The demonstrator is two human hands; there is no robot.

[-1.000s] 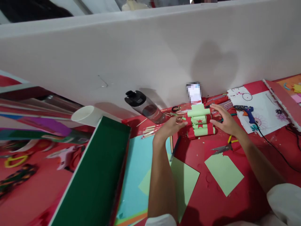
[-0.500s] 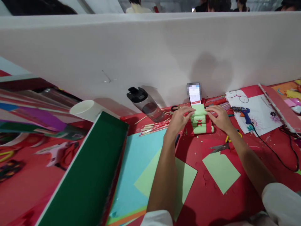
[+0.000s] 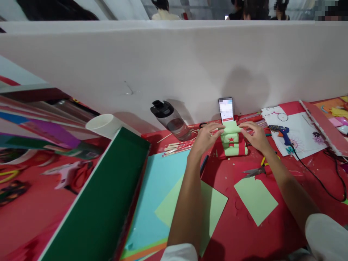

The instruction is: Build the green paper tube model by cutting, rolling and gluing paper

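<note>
At the far middle of the red table, just on the near side of an upright phone: a green-and-red paper piece, with rolled light green strips one beyond another and a red star among them. Pinched at the left end of its farthest green roll by the left hand, thumb and fingertips close together; pinched likewise at the right end by the right hand, just as narrow. Impossible to tell how firmly. To the left, near the left hand, loose thin sticks and a black-lidded bottle. Nearer, to the right, scissors with yellow handles, close to the far edge of a cut green sheet. Farther right, a blue glue gun on white patterned paper, with a black cord trailing nearer. Under the left forearm, a larger green sheet, partly over a turquoise sheet. Left of that, a long dark green panel, then a pink tool, rather blurred. Along the far side, a white partition, with people partly visible beyond.
</note>
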